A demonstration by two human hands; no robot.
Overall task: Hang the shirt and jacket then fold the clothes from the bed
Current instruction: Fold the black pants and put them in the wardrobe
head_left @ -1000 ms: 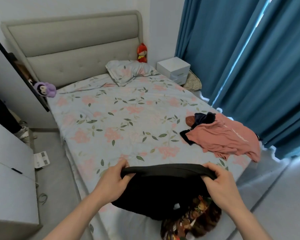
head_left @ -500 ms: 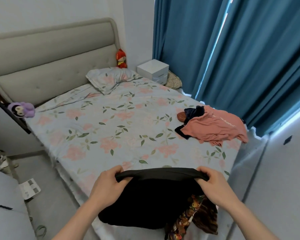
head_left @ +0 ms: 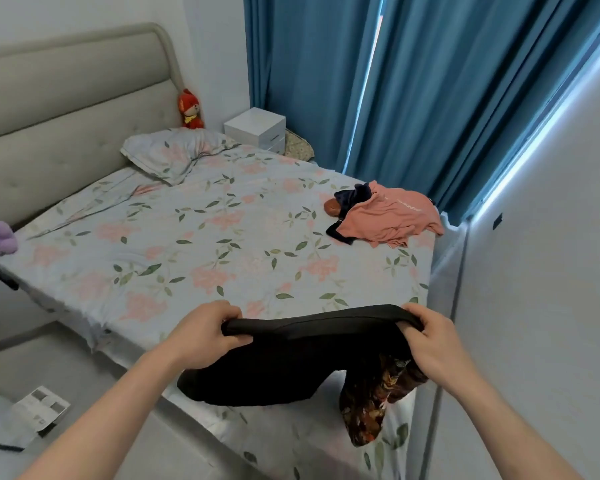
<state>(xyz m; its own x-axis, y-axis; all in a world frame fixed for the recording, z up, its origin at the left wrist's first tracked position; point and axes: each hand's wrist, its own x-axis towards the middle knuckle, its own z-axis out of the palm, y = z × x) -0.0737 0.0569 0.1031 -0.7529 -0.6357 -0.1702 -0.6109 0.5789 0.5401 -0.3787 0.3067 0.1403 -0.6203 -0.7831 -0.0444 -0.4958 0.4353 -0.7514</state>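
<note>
Two hands hold a black garment [head_left: 278, 368] up over the foot of the bed [head_left: 194, 258]. The left hand [head_left: 201, 334] is clenched on one end of its top edge and the right hand [head_left: 433, 341] is clenched on the other, so the edge runs between them as a thick, rolled band, slightly bowed upward. Below the band the cloth hangs as a plain matt black sheet, its lower hem reaching the bed's near edge. Under the right hand a dark patterned cloth [head_left: 371, 407] with orange and brown markings hangs down past the black hem; whether it is part of the same garment I cannot tell.

Farther up the bed, near the blue curtains [head_left: 413, 91], lies a crumpled pink shirt [head_left: 392, 216] with a dark navy piece [head_left: 354, 197] touching its left side. A floral pillow [head_left: 174, 154] rests against the grey headboard [head_left: 66, 109].
</note>
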